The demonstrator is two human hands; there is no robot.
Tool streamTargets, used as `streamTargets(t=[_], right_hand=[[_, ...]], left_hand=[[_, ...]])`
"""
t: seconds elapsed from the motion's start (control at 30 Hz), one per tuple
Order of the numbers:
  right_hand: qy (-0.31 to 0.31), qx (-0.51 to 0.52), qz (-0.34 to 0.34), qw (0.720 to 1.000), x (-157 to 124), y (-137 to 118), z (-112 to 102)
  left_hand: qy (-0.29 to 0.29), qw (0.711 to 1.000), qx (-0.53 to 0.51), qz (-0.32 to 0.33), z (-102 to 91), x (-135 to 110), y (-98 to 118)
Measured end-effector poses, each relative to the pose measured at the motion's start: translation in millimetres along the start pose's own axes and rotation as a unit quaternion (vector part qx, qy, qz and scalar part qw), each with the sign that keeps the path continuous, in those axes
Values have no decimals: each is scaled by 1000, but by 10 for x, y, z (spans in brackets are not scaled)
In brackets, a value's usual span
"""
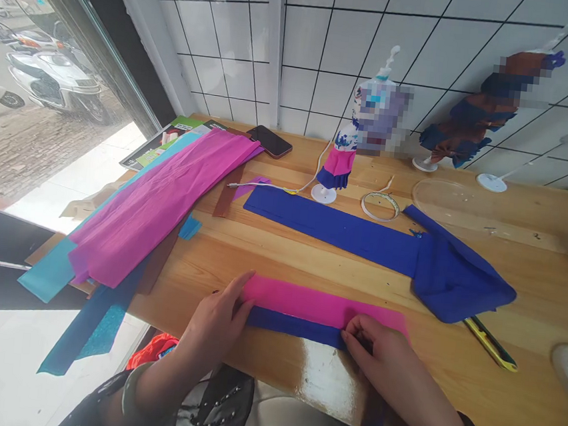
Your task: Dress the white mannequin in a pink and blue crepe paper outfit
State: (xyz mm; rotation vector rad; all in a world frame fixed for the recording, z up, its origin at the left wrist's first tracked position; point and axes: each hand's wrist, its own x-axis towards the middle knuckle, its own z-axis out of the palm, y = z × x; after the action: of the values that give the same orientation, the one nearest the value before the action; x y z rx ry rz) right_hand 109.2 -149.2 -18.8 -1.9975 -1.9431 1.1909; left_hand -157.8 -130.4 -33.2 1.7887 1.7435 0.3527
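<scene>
A pink crepe paper strip (305, 303) lies near the table's front edge, over a dark blue strip (288, 324) that shows along its near side. My left hand (218, 317) rests on the left end of both strips, fingers stretched flat, thumb along the pink edge. My right hand (381, 356) is at the right part of the strips, its fingertips pinched on the blue and pink edges.
A long blue crepe sheet (371, 241) lies across the wooden table (532, 290). Pink, teal and brown sheets (164, 201) hang off the left edge. A phone (269, 141), tape roll (380, 205), yellow cutter (492, 343) and dressed doll stands (339, 161) are farther back.
</scene>
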Motion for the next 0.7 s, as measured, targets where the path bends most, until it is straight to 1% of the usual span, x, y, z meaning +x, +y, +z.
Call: streamTargets(t=[0.17,0.37,0.47,0.57,0.63,0.7], right_hand=[[-4,-2,-10,1000,7,19,-3],[-15,8,2,1000,22,36,8],[-22,27,6,999,31,38,20],[-25,53,10,998,30,42,30],[-24,53,9,998,26,44,31],[-19,42,3,999,23,45,27]], left_hand=[[5,1000,6,6,13,-4,-16],[9,1000,24,15,29,-7,-26],[10,999,47,17,41,-4,-30],[17,995,98,16,40,3,-44],[50,987,152,24,32,-3,-54],[118,970,204,64,31,-33,-49]])
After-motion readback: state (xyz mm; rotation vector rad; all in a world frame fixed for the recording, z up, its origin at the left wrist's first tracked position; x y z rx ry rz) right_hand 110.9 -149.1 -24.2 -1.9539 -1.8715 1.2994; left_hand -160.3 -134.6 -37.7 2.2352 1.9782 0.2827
